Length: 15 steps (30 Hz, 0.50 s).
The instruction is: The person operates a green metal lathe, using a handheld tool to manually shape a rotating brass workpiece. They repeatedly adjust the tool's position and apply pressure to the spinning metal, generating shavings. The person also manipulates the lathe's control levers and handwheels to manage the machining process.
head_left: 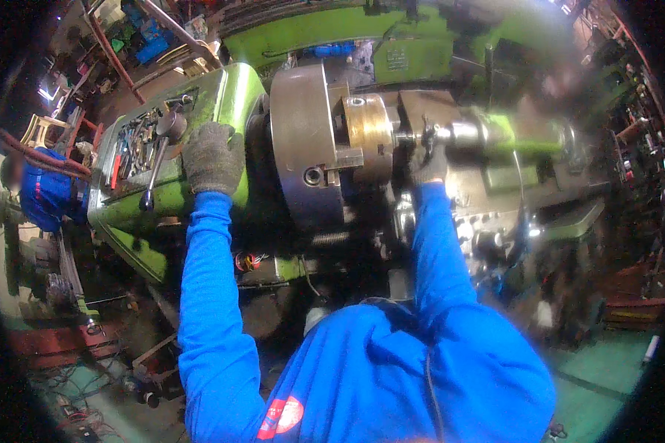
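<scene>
My left hand (214, 159), in a dark grey knit glove, is on the green headstock (233, 88) of a lathe, left of the big steel chuck (303, 140). Its fingers look curled in, and what they hold, if anything, is hidden. The chuck's jaws are around a brass-coloured ring-shaped workpiece (367, 125). Just right of that ring, my gloved right hand (430, 164) is closed at a dark metal piece beside the shiny tailstock spindle (462, 134). Glare and blur hide that grip.
Several hand tools (131, 148) lie on the headstock top, next to a lever (157, 166) with a ball end. The green tailstock (532, 140) stands to the right, above the carriage handles (488, 240). Another green machine (414, 52) is behind. A blue-clothed figure (44, 188) is at far left.
</scene>
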Motion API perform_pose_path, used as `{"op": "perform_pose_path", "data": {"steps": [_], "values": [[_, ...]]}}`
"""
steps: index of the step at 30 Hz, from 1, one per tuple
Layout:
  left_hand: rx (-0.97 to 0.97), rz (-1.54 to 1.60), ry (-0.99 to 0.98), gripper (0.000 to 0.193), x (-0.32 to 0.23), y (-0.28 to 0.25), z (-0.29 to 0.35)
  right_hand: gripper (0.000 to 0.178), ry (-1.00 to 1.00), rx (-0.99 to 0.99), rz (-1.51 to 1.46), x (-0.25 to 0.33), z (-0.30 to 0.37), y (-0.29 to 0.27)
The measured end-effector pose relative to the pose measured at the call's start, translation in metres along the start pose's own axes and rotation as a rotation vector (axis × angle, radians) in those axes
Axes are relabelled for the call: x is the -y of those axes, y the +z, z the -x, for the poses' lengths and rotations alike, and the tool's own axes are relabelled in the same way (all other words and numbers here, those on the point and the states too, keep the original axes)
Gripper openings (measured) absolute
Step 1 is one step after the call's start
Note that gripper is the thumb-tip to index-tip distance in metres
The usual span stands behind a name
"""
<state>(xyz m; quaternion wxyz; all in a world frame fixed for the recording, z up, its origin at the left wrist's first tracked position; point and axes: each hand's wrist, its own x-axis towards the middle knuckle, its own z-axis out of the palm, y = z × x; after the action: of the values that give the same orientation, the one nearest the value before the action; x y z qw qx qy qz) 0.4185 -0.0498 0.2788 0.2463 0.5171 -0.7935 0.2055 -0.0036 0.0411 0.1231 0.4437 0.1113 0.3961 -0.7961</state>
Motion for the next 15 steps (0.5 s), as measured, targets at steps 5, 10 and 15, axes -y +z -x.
{"op": "perform_pose_path", "data": {"steps": [5,10,15], "values": [[-0.035,0.021,0.006,0.019,-0.003,-0.004,0.000,0.037,-0.050,-0.048,0.241,-0.002,-0.028,-0.008],[0.037,-0.040,-0.042,0.018,0.005,-0.009,0.003,0.041,-0.058,-0.248,0.597,-0.032,-0.058,-0.017],[-0.009,-0.022,-0.061,0.021,0.009,-0.007,0.007,0.050,-0.379,-0.289,0.998,-0.044,-0.086,-0.037]]}}
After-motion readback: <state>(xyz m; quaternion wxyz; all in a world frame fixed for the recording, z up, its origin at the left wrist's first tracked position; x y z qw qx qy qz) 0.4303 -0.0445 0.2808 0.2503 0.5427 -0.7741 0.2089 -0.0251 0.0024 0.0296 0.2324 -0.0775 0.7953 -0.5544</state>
